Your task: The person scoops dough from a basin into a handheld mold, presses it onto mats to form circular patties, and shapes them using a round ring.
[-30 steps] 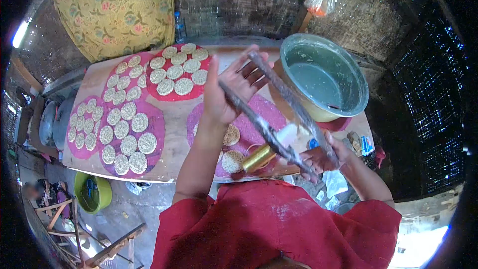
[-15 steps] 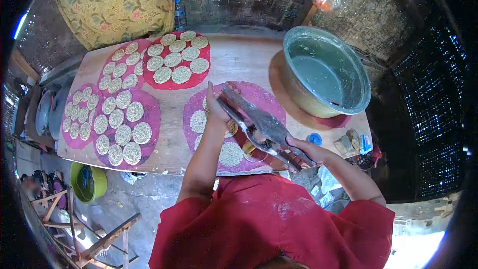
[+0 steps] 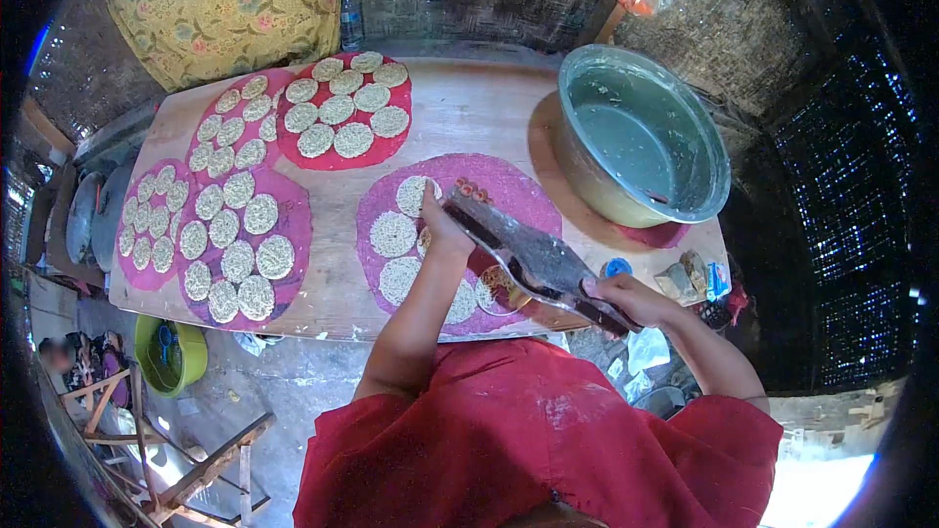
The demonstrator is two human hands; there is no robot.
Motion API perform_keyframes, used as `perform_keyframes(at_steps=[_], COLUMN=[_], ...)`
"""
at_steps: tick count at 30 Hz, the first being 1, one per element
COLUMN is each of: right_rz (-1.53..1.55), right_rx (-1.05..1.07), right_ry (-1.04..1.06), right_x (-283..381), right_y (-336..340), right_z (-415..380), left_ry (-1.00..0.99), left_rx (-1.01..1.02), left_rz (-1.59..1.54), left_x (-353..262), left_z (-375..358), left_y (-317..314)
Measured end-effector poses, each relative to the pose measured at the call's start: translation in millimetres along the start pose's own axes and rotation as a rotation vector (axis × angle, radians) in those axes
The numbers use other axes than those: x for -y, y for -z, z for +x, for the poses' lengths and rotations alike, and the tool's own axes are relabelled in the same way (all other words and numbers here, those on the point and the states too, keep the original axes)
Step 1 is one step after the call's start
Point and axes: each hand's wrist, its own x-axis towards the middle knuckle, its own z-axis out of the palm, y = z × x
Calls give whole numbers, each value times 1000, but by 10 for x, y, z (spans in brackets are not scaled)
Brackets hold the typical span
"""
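Note:
A long dark press-like tool (image 3: 533,249) lies slantwise in the air above a pink round cloth (image 3: 391,181). My left hand (image 3: 445,223) grips its upper left end, with the fingertips showing beyond it. My right hand (image 3: 626,298) is closed round its lower right end. Pale speckled discs (image 3: 393,234) lie on the cloth to the left of the tool, some partly hidden by my left arm. Beneath the tool, near the cloth's front edge, is a ring-shaped object (image 3: 501,290) with something yellow beside it.
More discs lie on a red cloth (image 3: 367,149) and purple cloths (image 3: 293,196) at the left. A large green basin (image 3: 646,152) stands at the right. Near it are a blue lid (image 3: 616,269) and small packets (image 3: 675,282). A green tub (image 3: 191,367) is on the floor.
The tool and both hands have shifted to the right. The tool's halves look closer together, and more of the discs at the left of the near cloth show.

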Motion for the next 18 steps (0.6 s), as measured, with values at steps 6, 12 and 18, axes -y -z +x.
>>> perform_keyframes(at_steps=[6, 12, 18], right_rz=[34, -25, -96], right_rx=[-45, -119, -136], right_ry=[113, 126, 187], right_x=[-258, 6, -214], right_y=[-243, -209, -320], right_z=[286, 173, 257], left_ry=[-33, -20, -21], left_rx=[-147, 43, -98], left_rz=[74, 39, 77], left_x=[-241, -277, -270], left_z=[-141, 161, -24], left_y=[-103, -3, -19])
